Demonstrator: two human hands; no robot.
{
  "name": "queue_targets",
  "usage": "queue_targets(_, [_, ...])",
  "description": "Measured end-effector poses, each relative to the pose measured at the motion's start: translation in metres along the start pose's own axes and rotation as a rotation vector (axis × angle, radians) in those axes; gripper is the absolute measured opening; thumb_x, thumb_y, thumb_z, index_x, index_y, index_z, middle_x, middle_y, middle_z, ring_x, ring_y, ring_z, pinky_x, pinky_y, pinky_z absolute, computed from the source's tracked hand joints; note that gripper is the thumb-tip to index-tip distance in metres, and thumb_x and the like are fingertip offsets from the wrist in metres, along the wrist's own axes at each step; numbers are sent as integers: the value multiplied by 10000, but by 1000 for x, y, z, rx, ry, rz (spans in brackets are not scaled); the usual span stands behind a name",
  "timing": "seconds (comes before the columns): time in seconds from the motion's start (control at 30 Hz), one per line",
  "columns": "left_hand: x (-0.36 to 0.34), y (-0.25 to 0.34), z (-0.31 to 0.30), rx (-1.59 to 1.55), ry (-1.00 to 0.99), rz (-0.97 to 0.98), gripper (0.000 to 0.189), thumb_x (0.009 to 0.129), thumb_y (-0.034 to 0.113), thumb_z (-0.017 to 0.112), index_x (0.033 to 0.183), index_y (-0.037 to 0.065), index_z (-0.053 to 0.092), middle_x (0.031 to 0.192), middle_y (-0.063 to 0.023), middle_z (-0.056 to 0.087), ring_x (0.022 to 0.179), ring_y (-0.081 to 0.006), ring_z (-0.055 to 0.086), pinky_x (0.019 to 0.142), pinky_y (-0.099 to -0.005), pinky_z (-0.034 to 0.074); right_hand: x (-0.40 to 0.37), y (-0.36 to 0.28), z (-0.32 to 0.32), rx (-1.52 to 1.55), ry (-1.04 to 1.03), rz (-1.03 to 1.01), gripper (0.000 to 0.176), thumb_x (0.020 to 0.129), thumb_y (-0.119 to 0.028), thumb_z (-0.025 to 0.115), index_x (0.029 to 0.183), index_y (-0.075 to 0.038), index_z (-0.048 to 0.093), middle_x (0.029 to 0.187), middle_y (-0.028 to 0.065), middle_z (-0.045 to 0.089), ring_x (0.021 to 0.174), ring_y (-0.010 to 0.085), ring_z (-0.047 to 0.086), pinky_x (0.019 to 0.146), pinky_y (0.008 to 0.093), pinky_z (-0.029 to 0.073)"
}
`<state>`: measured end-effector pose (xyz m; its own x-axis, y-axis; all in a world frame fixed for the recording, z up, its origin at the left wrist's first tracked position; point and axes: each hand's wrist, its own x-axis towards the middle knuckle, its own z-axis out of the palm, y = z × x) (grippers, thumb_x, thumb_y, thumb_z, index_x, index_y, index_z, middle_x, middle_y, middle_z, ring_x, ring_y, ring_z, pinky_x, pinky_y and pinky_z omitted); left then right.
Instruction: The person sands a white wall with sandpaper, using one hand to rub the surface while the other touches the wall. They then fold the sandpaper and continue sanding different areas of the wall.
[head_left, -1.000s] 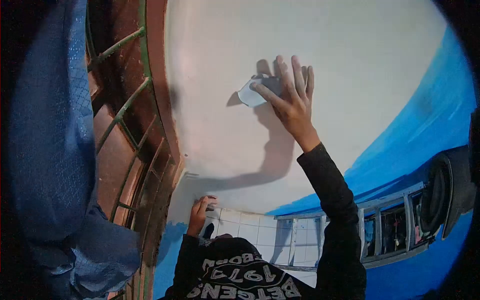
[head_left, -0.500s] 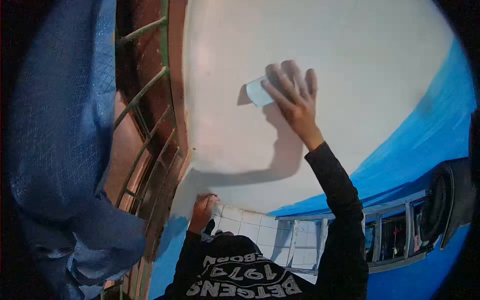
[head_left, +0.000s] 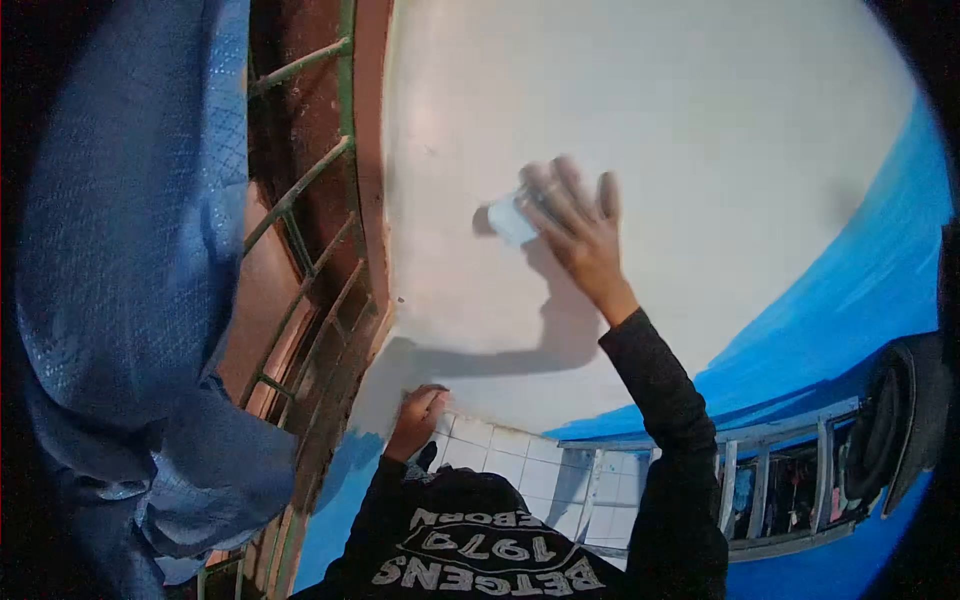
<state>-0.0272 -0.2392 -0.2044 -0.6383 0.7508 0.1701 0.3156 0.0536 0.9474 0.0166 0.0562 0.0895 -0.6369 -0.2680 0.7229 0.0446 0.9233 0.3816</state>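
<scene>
High on the white wall (head_left: 720, 120), my right hand (head_left: 580, 230) presses a small pale-blue piece (head_left: 512, 220) against the surface, its fingers spread over the right part of it. The fingers are slightly blurred, and the piece may be a cloth or sandpaper. Lower down, my left hand (head_left: 420, 412) is near the wall's bottom left, beside the window frame, with its fingers curled. Whatever it holds, if anything, is too small to make out.
A barred window (head_left: 345, 145) and a dark blue curtain (head_left: 130, 250) fill the left side. Blue paint (head_left: 820, 290) covers the right of the wall. Below are white tiles (head_left: 505, 465), a ladder-like frame (head_left: 760, 500) and a black round object (head_left: 885, 420).
My right hand and the pale-blue piece have moved down the wall and slightly left. The camera view has shifted a little, while my left hand stays in about the same place.
</scene>
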Motion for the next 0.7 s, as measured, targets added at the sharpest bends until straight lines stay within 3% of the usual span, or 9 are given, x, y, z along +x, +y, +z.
queue_targets(0.07, [1, 20, 3, 11, 42, 39, 226, 1009, 173, 562, 1102, 6, 683, 1127, -173, 677, 1091, -341, 629, 975, -403, 480, -20, -13, 9, -51, -257, -168, 714, 768, -300, 758, 1448, -301, 539, 1632, -36, 370, 1509, 205, 340, 1238, 609, 183])
queue_targets(0.27, [31, 66, -12, 73, 102, 292, 205, 934, 87, 665, 1129, 24, 670, 1217, -164, 642, 1133, -342, 606, 984, -426, 480, 2, 11, -12, -80, -61, -85, 662, 759, -317, 771, 1395, -330, 588, 1615, -4, 407, 1490, 251, 378, 1217, 632, 194])
queue_targets(0.33, [43, 81, -15, 101, 106, 327, 224, 919, 74, 679, 1137, 24, 666, 1243, -164, 630, 1153, -341, 599, 985, -430, 481, 20, 18, -19, -146, 183, -10, 585, 785, -320, 762, 1356, -323, 631, 1590, 26, 449, 1487, 292, 382, 1205, 650, 183])
queue_targets(0.4, [52, 91, -13, 106, 163, 314, 269, 902, 78, 702, 1164, 31, 661, 1273, -160, 614, 1187, -349, 586, 993, -423, 480, 16, 0, -9, -81, -48, -8, 504, 814, -314, 742, 1308, -241, 672, 1594, 37, 441, 1498, 295, 358, 1206, 635, 206])
queue_targets(0.47, [65, 102, -11, 154, 173, 358, 376, 886, 85, 729, 1245, 42, 627, 1309, -149, 594, 1216, -343, 577, 972, -415, 496, 3, -16, 11, -8, -250, -255, 542, 805, -315, 746, 1321, -184, 649, 1618, 26, 396, 1523, 274, 301, 1204, 624, 248])
queue_targets(0.57, [75, 126, -14, 64, 202, 309, 537, 861, 97, 767, 1352, 59, 554, 1390, -142, 536, 1260, -313, 560, 916, -393, 526, -3, -17, 26, 27, -160, -259, 577, 778, -324, 756, 1318, -159, 636, 1629, 11, 369, 1539, 255, 258, 1202, 622, 274])
queue_targets(0.7, [76, 124, -17, 81, 180, 272, 530, 863, 95, 765, 1350, 65, 559, 1391, -138, 538, 1264, -310, 558, 917, -388, 527, 23, 10, -10, -12, 8, -153, 574, 776, -325, 752, 1311, -151, 641, 1617, 26, 393, 1521, 259, 303, 1183, 645, 258])
